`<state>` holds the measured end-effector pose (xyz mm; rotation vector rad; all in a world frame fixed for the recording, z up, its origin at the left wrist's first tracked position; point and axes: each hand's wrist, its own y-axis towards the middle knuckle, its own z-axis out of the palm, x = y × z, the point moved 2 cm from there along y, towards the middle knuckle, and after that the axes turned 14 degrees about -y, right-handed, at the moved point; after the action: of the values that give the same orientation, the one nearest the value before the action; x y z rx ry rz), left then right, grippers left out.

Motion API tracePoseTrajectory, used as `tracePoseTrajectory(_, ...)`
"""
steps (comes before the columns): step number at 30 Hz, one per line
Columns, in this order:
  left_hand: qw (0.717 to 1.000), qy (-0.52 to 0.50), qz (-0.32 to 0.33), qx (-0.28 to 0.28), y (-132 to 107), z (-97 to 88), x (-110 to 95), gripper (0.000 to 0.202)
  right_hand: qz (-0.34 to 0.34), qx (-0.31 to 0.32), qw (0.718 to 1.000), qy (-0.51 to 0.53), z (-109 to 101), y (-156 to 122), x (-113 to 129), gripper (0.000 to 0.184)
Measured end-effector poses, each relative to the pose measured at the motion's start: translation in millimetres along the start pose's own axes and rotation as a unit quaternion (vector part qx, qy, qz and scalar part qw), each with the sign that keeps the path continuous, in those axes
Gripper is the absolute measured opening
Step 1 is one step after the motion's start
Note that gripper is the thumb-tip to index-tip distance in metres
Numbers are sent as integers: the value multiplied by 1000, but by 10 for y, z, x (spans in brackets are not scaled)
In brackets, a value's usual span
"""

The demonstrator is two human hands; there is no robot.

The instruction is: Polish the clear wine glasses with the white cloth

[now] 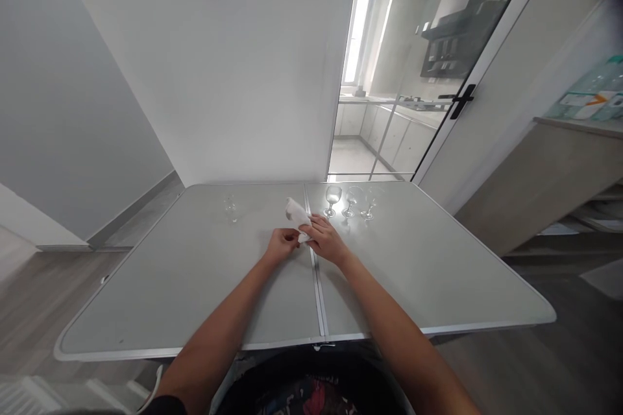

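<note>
One white cloth [294, 211], bunched up, is in your hands at the metal seam [317, 292] of the table, mostly just left of that seam. Your right hand [329, 240], right of the seam, is closed around the cloth with its fingers wrapped over it. Your left hand [282, 245], left of the seam, has its fingers curled in at the cloth's lower end; you cannot tell from here how tightly they close or whether anything else is inside the cloth. Just right of the seam's far part stands a stemmed glass [333, 194], with a second glass [348, 213] and a third glass [368, 214] in a row farther right. Well left of the seam is another clear glass [231, 209]. Past the seam's far end rises a white wall [243, 78], with a glazed door [479, 71] to the right.
</note>
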<state>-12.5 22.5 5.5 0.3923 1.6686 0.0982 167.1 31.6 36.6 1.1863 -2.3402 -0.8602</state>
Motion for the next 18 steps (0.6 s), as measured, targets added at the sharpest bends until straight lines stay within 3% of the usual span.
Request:
tracePoseTrajectory(3, 983, 150, 98, 37, -75, 41, -68, 24, 118, 44, 991, 46, -3, -24, -29, 19)
tracePoseTrajectory(6, 962, 229, 144, 43, -130, 89, -99, 21, 227, 79, 962, 129, -17, -40, -102, 21)
tracePoseTrajectory(10, 947, 271, 166, 50, -136, 111, -103, 18, 289, 122, 922, 226, 4, -28, -196, 36)
tracePoseTrajectory(16, 944, 286, 162, 9, -113, 89, -71, 21, 402, 141, 840, 336, 101, -81, -235, 45)
tracePoseTrajectory(18, 948, 278, 157, 5, -116, 101, -49, 21, 417, 145, 834, 333, 122, -109, -235, 47)
